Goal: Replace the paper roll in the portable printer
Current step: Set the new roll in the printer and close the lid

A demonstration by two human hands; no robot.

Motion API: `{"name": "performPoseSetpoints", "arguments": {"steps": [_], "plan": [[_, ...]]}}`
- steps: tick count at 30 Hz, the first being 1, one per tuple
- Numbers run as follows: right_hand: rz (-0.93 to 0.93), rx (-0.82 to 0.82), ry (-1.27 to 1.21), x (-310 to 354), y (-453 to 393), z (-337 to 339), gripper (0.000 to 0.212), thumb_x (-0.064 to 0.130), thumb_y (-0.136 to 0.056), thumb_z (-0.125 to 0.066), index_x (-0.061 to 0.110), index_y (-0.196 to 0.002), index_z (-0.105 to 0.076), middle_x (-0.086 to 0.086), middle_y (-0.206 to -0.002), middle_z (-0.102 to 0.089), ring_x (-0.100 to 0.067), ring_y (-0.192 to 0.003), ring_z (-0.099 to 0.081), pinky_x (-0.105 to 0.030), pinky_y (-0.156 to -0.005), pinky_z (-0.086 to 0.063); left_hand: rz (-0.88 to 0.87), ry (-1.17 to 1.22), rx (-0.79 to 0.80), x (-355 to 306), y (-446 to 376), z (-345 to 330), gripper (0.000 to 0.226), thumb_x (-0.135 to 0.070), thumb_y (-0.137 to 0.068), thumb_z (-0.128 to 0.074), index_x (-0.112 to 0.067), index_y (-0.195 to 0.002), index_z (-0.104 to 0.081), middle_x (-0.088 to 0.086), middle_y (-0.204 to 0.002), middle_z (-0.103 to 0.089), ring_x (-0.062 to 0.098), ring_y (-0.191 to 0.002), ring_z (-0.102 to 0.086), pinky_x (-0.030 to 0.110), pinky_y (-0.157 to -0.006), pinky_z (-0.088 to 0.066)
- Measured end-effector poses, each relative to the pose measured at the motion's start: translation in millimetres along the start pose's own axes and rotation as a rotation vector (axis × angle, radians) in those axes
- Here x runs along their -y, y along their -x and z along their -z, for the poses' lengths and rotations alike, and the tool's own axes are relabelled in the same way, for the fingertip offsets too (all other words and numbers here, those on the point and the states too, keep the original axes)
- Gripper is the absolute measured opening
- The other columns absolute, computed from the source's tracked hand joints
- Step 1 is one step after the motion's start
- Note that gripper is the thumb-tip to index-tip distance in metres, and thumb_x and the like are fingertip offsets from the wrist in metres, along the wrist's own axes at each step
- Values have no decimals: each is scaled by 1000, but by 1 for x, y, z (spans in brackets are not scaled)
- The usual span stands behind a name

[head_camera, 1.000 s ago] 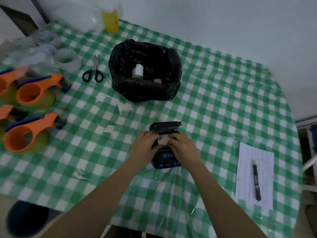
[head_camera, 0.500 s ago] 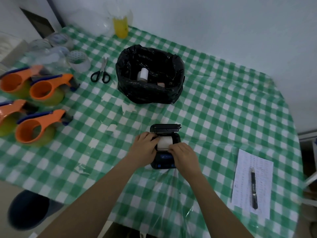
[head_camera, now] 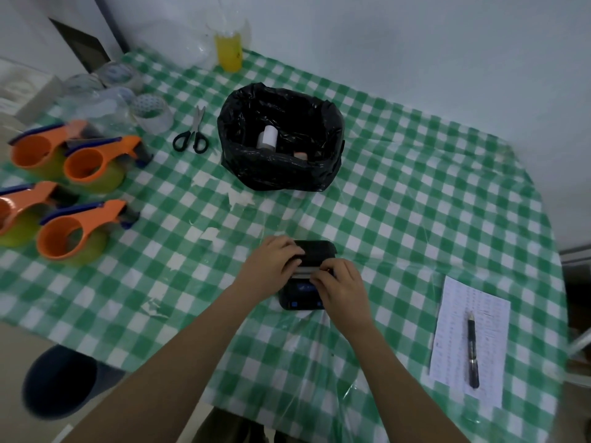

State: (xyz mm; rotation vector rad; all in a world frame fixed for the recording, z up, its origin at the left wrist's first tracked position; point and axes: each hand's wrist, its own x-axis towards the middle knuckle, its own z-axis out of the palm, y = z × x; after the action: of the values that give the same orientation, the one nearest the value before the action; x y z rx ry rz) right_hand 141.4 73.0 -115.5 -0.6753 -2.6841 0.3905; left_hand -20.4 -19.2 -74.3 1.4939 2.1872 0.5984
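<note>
A small black portable printer [head_camera: 315, 251] lies on the green checked tablecloth in front of me. Its lid is tilted down over the paper bay, and a thin white strip of paper [head_camera: 306, 270] shows at the slot. My left hand [head_camera: 273, 266] grips the printer's left side with fingers on the lid. Over the front right part, my right hand [head_camera: 340, 287] covers most of the blue panel with its fingertips at the paper strip. Another white paper roll [head_camera: 268, 138] stands inside the black bag.
A black bag-lined bin [head_camera: 281, 139] stands behind the printer. Scissors [head_camera: 192, 135], clear tape rolls [head_camera: 152, 113] and several orange tape dispensers [head_camera: 80, 231] fill the left side. A printed sheet [head_camera: 470, 340] with a pen [head_camera: 472, 353] lies at the right. A yellow bottle [head_camera: 228, 51] stands at the back.
The printer's lid has swung down from upright over the white roll. Both hands have shifted onto the lid and slot. The view has moved slightly.
</note>
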Motion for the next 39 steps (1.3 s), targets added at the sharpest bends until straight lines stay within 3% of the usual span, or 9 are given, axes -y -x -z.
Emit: {"name": "performPoseSetpoints", "arguments": {"steps": [3,5,10,16,21,25,31,36,39], "plan": [[-22,-12,-27,0,3,0,21,22,-88,-52,10,-83,-68,-10,-96,-66,-18,-92,-48,-26,-83,-39,-81,-57,57,2,14,-7,42,-15,-82,-36,-5,-107,-67,14,-107,-67,35,-95,-62,43,-79,-56],[-24,0,-46,0,3,-1,21,22,-88,-51,10,-84,-68,-11,-101,-68,-19,-96,-51,-27,-87,-41,-89,-101,61,5,22,-15,50,-19,-74,-31,-8,-107,-66,12,-108,-68,30,-100,-57,44,-80,-57],[30,104,-93,-4,-6,3,24,25,-89,-48,12,-85,-67,-5,-107,-72,-19,-106,-64,-34,-96,-47,-29,-31,71,7,29,-28,49,-33,-83,-59,-14,-127,-52,3,-152,-37,19,-144,-25,36,-115,-26],[19,130,-120,-7,-12,9,27,30,-86,-52,12,-92,-70,-2,-101,-74,-16,-97,-68,-26,-86,-53,104,191,120,10,25,-32,73,-31,-81,-68,-16,-143,-33,-7,-157,-24,-2,-138,-8,29,-119,-20],[16,154,-127,-10,-7,7,31,33,-85,-53,13,-101,-70,0,-107,-73,-16,-101,-68,-27,-90,-52,55,139,148,13,24,-31,73,-34,-81,-66,-14,-143,-33,-3,-156,-23,1,-139,-7,26,-118,-1],[56,118,-102,-8,-7,7,30,25,-87,-51,10,-106,-69,-3,-109,-73,-16,-104,-67,-34,-102,-44,27,21,159,14,23,-34,72,-40,-84,-62,-14,-144,-31,-1,-157,-21,13,-146,-11,28,-119,0],[72,219,-57,-3,-4,10,41,23,-78,-45,6,-108,-69,-8,-113,-71,-22,-108,-65,-45,-97,-51,14,-23,172,14,26,-35,86,-65,-74,-29,-15,-144,-30,-3,-157,-19,4,-138,0,24,-117,-1],[-89,255,-210,-2,-12,20,41,19,-81,-46,10,-118,-64,-8,-119,-68,-22,-111,-63,-37,-105,-43,91,202,159,8,25,-25,65,-29,-85,-64,-14,-142,-36,-3,-156,-25,2,-141,-11,25,-117,-3],[-241,216,-315,0,-2,25,43,9,-86,-52,15,-128,-55,-5,-133,-57,-19,-121,-54,-21,-96,-40,201,433,15,0,33,-28,65,-15,-83,-68,-12,-141,-38,1,-154,-31,5,-137,-22,36,-121,-23]]}}
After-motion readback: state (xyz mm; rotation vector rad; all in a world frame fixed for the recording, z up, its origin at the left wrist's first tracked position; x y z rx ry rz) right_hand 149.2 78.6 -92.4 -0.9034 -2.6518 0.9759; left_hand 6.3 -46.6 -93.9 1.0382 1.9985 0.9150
